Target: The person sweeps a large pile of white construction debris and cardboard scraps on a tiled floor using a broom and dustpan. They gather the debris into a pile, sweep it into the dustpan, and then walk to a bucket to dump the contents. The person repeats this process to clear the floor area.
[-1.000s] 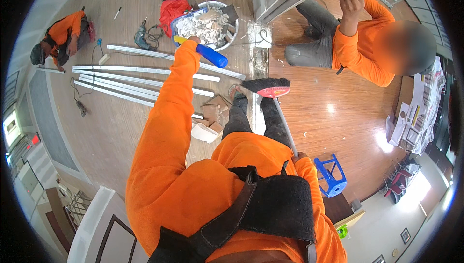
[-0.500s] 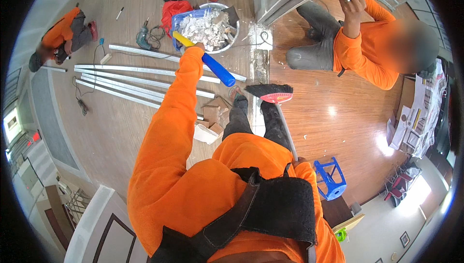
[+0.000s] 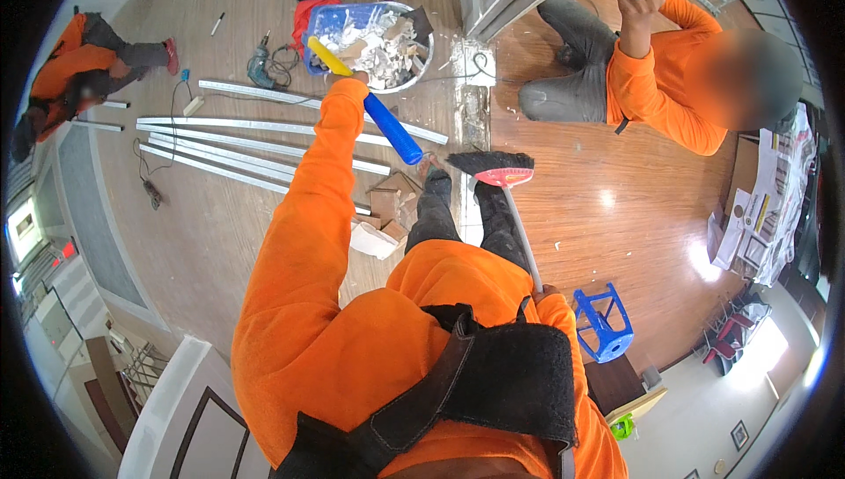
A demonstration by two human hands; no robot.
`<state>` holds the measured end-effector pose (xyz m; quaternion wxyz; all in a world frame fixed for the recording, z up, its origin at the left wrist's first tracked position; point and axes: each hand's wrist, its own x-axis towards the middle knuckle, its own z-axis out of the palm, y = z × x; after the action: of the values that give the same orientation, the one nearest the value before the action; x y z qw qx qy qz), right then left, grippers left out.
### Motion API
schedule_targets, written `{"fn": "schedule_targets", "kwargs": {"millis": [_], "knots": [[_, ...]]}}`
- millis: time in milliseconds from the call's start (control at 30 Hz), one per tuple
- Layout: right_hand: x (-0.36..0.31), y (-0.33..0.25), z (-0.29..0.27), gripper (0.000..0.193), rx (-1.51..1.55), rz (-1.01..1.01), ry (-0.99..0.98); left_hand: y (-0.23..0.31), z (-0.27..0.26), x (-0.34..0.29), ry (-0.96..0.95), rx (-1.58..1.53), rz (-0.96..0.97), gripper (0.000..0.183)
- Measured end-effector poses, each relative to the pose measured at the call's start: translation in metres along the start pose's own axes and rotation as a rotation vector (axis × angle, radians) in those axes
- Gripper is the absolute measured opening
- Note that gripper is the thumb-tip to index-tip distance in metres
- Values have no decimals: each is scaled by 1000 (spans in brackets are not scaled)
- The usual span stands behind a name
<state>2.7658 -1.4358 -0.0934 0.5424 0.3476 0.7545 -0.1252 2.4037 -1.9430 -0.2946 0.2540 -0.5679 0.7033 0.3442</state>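
Observation:
My left hand grips the handle of a blue dustpan, a handle with a yellow part and a blue end. The pan lies over a round pale basin, heaped with white rubble; where pan ends and basin begins is partly hidden by the debris. Down by my hip, my right hand is closed around the grey stick of a broom. Its red head and black bristles are in front of my legs.
Several metal profiles and a drill lie left. Torn cardboard is near my feet. A co-worker kneels at right by a door frame; another person bends at far left. A blue stool stands at right.
The dustpan and my left hand have shifted slightly left, and the rubble has changed shape. The far-left person has bent lower. The kneeling co-worker's raised hand has moved a little.

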Motion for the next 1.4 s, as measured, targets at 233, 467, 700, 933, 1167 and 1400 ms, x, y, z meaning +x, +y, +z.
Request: {"fn": "schedule_targets", "kwargs": {"millis": [233,467,700,933,1167,1400], "knots": [[-2,-2,-1,28,41,-20,-10,-15,-13,6,22,-90,285,47],[6,20,9,31,11,-58,1,-13,-33,-70,8,-143,428,52],[-11,7,-1,32,62,-10,-13,-31,-35,-89,35,-62,389,63],[-9,28,3,34,63,-56,-17,-62,-19,-111,128,45,413,67],[18,87,10,36,89,-107,21,-104,3,-109,110,-274,406,51],[52,162,1,35,123,-128,52,-189,1,-109,-664,-665,135,27]]}}
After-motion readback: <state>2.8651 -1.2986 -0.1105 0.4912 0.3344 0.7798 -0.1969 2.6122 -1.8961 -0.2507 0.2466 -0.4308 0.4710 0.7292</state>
